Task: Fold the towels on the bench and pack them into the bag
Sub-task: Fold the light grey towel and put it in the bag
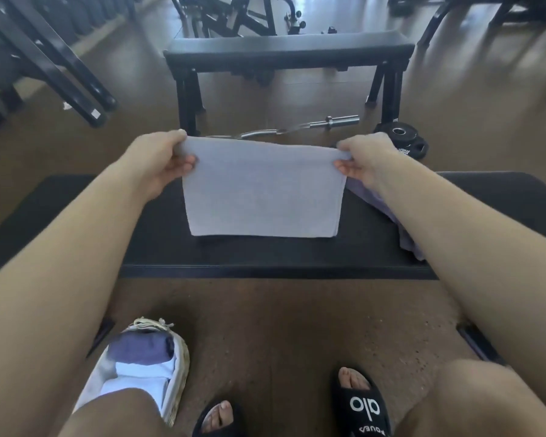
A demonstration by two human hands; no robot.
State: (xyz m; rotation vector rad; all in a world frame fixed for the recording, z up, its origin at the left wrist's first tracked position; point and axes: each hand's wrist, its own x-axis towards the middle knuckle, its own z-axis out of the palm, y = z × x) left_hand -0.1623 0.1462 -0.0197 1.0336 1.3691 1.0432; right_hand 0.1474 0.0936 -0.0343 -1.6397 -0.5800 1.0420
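A pale lavender towel (262, 190) hangs folded above the black bench (158, 247), its lower edge at the bench top. My left hand (161, 159) pinches its upper left corner. My right hand (366, 159) pinches the upper right corner. A darker purple towel (391, 212) lies crumpled on the bench, partly hidden under my right forearm. On the floor at the lower left stands an open woven bag (180, 367) with a purple towel and a white towel inside; my left knee covers part of it.
A second black bench (290, 48) stands beyond, with a curl bar (297, 127) and weight plates (404, 137) on the floor between. Gym racks fill the far left and back. My feet in black slides (363, 405) rest on the brown floor.
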